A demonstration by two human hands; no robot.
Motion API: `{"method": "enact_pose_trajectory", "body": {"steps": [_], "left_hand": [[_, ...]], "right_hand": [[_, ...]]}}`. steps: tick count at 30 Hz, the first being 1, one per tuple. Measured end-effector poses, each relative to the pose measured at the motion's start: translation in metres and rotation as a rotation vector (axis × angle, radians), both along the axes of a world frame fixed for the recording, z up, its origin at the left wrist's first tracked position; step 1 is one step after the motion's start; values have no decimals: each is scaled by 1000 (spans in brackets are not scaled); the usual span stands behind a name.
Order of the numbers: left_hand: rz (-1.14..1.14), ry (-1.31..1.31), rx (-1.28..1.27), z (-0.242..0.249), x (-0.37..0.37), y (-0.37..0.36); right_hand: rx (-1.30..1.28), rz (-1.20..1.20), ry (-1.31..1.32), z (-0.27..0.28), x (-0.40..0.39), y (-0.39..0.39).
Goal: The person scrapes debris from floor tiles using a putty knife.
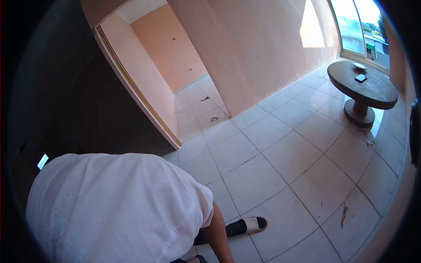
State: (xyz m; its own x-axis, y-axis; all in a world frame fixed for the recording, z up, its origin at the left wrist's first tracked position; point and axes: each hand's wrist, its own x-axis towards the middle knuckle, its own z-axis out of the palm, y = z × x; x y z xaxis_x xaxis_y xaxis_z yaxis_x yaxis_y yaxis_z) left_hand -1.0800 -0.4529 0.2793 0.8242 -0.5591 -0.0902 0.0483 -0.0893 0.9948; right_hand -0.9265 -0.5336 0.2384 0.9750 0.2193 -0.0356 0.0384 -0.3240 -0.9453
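Neither my left hand nor my right hand shows in the head view. A person in a white shirt (123,206) fills the lower left, bent over with the back toward the camera. That person's bare arm (220,234) reaches down past the bottom edge, and the hand is out of frame. Beside the arm, a foot in a dark sock wears a light slide sandal (253,225) on the tiled floor (280,175).
An oval table (377,90) with a round pedestal stands at the right, holding a small dark box (360,78) and a white dish (359,66). Behind it is a window (351,26). A doorway (169,57) opens at the upper left. Debris (344,215) lies on the floor.
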Motion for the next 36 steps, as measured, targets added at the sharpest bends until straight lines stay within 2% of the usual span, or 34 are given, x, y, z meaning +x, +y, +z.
{"method": "enact_pose_trajectory", "body": {"steps": [4, 9, 11, 14, 19, 22, 23, 27, 30, 34, 36], "left_hand": [[-10, -9, -89, 94, -2, -8], [89, -237, -152, 221, 7, 9], [155, -260, -153, 258, 4, 14], [265, -240, -61, 311, 10, 66], [494, -482, 79, 417, 109, 166], [619, -681, 78, 503, 172, 254], [571, -693, -130, 541, 195, 282], [650, -875, -220, 684, 246, 353], [668, -1136, -391, 773, 263, 363], [523, -1503, -571, 871, 269, 348], [489, -1493, -566, 901, 288, 329]], "right_hand": [[-77, -7, -66, 98, 35, -12], [-141, 16, -212, 255, 109, 14], [-178, 18, -279, 313, 128, 30], [-199, 0, -327, 385, 142, 64], [-224, 57, -387, 478, 148, 119], [-212, 72, -433, 510, 155, 141], [-214, 53, -441, 514, 157, 137], [-213, -4, -448, 535, 164, 141], [-198, -44, -445, 541, 170, 140], [-192, -68, -428, 541, 177, 135], [-191, -75, -428, 540, 184, 135]]}}
